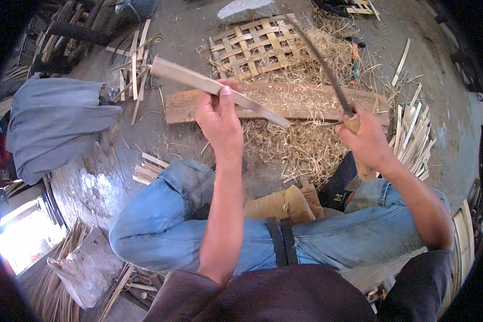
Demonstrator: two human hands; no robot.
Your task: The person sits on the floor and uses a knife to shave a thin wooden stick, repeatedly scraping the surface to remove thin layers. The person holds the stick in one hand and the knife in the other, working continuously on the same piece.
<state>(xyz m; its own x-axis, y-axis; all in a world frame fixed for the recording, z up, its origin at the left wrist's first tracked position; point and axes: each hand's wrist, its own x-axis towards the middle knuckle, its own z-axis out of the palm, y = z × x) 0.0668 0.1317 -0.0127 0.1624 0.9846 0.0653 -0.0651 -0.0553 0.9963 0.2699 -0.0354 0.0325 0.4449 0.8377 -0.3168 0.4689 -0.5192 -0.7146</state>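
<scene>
My left hand [220, 118] pinches a pale, flat bamboo strip [185, 78], thumb on top. The strip slants from upper left down to the right, above a wooden plank [185, 104]. My right hand [366, 140] is closed round the wooden handle of a long, narrow-bladed knife [326, 67]. Its dark blade points up and to the left, apart from the strip. Curly shavings [298, 150] lie heaped in front of the plank and scattered on it. A tan roll [284, 204] rests between my bent legs.
Beyond the plank lie a woven lattice of strips [255, 45] and a grey stone [247, 9]. Bundles of split strips [413, 131] are at the right, loose strips [136, 67] at the upper left. A grey cloth [53, 123] hangs at the left, above a white sack [88, 265].
</scene>
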